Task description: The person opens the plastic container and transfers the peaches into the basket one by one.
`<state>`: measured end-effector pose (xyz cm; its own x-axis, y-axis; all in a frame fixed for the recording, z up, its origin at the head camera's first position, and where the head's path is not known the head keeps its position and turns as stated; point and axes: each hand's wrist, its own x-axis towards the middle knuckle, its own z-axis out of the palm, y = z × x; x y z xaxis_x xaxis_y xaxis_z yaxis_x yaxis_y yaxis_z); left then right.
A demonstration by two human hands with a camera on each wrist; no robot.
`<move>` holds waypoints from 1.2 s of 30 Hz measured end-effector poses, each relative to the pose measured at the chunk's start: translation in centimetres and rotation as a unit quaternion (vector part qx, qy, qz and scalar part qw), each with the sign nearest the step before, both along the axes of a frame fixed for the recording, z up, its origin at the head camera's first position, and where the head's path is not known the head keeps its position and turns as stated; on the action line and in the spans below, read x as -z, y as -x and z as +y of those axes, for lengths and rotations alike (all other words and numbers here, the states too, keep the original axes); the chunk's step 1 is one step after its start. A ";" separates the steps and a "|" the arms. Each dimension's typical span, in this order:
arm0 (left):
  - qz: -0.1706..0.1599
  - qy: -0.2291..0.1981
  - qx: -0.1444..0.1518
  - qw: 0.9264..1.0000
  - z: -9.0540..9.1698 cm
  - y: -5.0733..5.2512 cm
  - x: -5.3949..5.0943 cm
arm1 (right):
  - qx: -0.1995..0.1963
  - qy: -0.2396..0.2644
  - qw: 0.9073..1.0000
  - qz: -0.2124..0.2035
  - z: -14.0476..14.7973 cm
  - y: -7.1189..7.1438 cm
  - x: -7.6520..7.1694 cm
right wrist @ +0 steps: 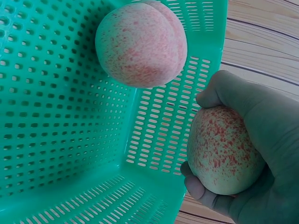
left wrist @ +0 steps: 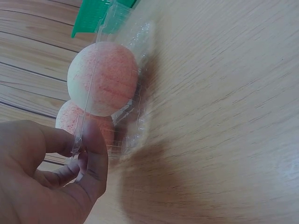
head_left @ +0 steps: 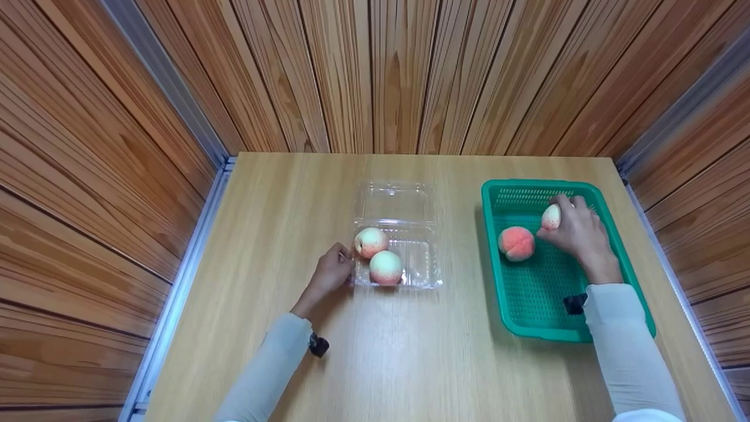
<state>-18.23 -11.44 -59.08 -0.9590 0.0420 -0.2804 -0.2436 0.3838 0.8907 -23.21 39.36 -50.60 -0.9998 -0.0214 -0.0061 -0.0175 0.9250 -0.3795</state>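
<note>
My left hand (head_left: 334,268) pinches the left rim of a clear plastic clamshell box (head_left: 419,258), whose lid (head_left: 394,202) lies folded back behind it. Two pale, pink-blushed peaches sit in the box's left part: a rear peach (head_left: 371,242) and a front peach (head_left: 385,268). Over the green basket (head_left: 508,316), my right hand (head_left: 577,230) grips a speckled peach (right wrist: 226,151), fingers and thumb curled round it. Another peach (head_left: 517,244), redder in the head view, rests on the basket's left side.
The basket stands at the right of the wooden table (head_left: 375,363), with the box left of it. Wood-panel walls (head_left: 398,76) rise behind the table and on both sides. A metal rail (head_left: 176,299) runs along the left edge.
</note>
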 end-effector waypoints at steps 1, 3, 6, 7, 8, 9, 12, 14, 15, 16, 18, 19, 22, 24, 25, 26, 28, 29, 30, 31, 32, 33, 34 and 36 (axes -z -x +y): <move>0.003 0.003 0.001 1.000 0.0 0.0 0.0 | 0.000 0.000 1.000 0.002 0.1 0.0 0.1; 0.009 0.006 0.003 1.000 0.0 0.0 -0.1 | 0.000 -0.002 1.000 0.006 0.2 0.0 0.2; 0.015 0.006 0.004 1.000 -0.1 0.0 -0.2 | 0.001 -0.002 1.000 0.005 0.4 0.0 0.4; 0.013 0.005 0.004 1.000 -0.1 0.0 -0.2 | 0.001 -0.002 1.000 0.003 0.4 0.0 0.4; 0.013 0.003 0.003 1.000 -0.1 0.0 -0.2 | 0.002 -0.002 1.000 0.001 0.5 0.0 0.5; 0.012 0.002 0.003 1.000 -0.1 0.0 -0.2 | 0.003 -0.002 1.000 -0.001 0.5 0.0 0.5; 0.010 -0.001 0.001 1.000 -0.1 0.0 -0.2 | 0.004 -0.003 1.000 -0.006 0.7 0.0 0.7; 0.008 -0.003 0.000 1.000 -0.1 0.0 -0.1 | 0.003 -0.003 1.000 -0.008 0.8 0.0 0.7; 0.008 -0.002 0.000 1.000 0.0 0.0 -0.1 | 0.003 -0.002 1.000 -0.009 0.8 0.0 0.8; 0.007 -0.002 0.000 1.000 0.0 0.0 -0.1 | 0.004 -0.001 1.000 -0.010 0.9 0.0 0.8; 0.004 -0.001 0.000 1.000 0.0 0.0 -0.1 | 0.004 0.001 1.000 -0.014 1.0 -0.1 0.9; 0.003 0.001 0.000 1.000 0.0 0.0 -0.1 | 0.004 0.003 1.000 -0.016 1.0 -0.1 0.9; 0.002 0.004 0.001 1.000 0.0 0.0 0.0 | 0.005 0.005 1.000 -0.018 1.0 -0.1 0.9; 0.004 0.005 0.002 1.000 0.0 0.0 0.0 | 0.005 0.005 1.000 -0.019 1.1 -0.1 1.0; 0.005 0.006 0.002 1.000 0.0 0.0 0.0 | 0.004 0.006 1.000 -0.019 1.1 -0.1 1.0; 0.007 0.005 0.003 1.000 0.0 0.0 0.0 | 0.004 0.006 1.000 -0.019 1.2 -0.1 1.1; 0.008 0.004 0.003 1.000 0.0 0.0 -0.1 | 0.004 0.007 1.000 -0.020 1.2 -0.1 1.2; 0.008 0.001 0.003 1.000 0.0 0.0 0.0 | 0.004 0.006 1.000 -0.019 1.3 -0.1 1.2; 0.008 -0.003 0.003 1.000 0.0 0.0 0.0 | 0.004 0.005 1.000 -0.018 1.3 -0.1 1.3; 0.009 -0.007 0.002 1.000 0.0 0.0 0.0 | 0.004 0.005 1.000 -0.018 1.4 -0.1 1.3; 0.009 -0.009 0.002 1.000 0.0 0.0 0.1 | 0.003 0.005 1.000 -0.017 1.4 -0.1 1.4; 0.009 -0.011 0.002 1.000 0.0 0.0 0.1 | 0.003 0.005 1.000 -0.017 1.5 -0.1 1.4; 0.008 -0.013 0.001 1.000 0.0 0.0 0.1 | 0.002 0.005 1.000 -0.017 1.5 -0.1 1.4; 0.005 -0.012 0.000 1.000 0.0 0.0 0.0 | 0.001 0.006 1.000 -0.019 1.7 -0.1 1.5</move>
